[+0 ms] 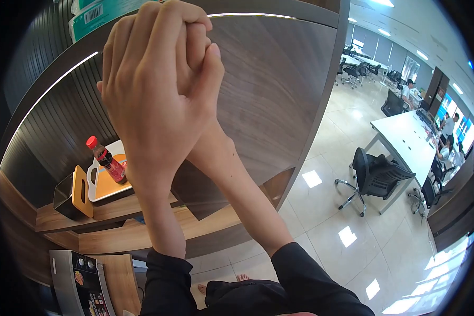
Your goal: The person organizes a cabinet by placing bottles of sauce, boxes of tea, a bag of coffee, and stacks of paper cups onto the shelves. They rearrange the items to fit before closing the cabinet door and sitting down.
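Hands — two, left hand seemingly clasping right hand; one bottle behind.

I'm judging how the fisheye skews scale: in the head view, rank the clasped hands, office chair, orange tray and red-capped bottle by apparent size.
1. Clasped hands, inflated by nearness
2. Office chair
3. Orange tray, partly hidden
4. Red-capped bottle
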`<state>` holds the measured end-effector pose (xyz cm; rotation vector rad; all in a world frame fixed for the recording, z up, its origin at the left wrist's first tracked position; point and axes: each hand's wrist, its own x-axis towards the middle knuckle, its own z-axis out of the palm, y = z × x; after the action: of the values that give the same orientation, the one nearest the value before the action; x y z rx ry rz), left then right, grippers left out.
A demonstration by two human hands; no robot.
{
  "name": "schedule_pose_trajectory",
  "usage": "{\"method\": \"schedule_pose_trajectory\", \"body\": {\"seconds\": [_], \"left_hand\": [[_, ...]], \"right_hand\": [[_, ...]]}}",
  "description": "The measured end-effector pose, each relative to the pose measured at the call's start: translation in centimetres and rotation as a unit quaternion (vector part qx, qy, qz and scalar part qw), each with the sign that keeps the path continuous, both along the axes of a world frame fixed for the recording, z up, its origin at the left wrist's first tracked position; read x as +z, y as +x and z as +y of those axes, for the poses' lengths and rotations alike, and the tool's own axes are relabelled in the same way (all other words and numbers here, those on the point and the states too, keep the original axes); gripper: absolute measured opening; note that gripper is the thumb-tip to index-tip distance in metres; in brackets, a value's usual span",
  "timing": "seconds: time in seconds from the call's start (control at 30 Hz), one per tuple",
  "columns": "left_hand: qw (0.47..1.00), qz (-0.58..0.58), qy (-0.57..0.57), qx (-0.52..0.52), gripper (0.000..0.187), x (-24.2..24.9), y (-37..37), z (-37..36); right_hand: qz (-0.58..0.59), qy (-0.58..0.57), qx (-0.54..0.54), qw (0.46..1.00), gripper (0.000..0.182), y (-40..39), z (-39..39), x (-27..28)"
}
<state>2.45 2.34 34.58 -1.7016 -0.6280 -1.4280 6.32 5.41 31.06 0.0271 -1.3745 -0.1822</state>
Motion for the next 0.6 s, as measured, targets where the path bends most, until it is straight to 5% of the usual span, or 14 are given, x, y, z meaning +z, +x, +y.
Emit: {"method": "schedule_pose_trajectory", "body": {"seconds": [0.6], "left_hand": [[1.000, -0.004, -0.015, -0.021, 0.019, -0.2, -0.9, 1.9]], "right_hand": [[-0.004, 0.003, 0.004, 1.000, 0.022, -0.9, 0.4, 0.9]]}}
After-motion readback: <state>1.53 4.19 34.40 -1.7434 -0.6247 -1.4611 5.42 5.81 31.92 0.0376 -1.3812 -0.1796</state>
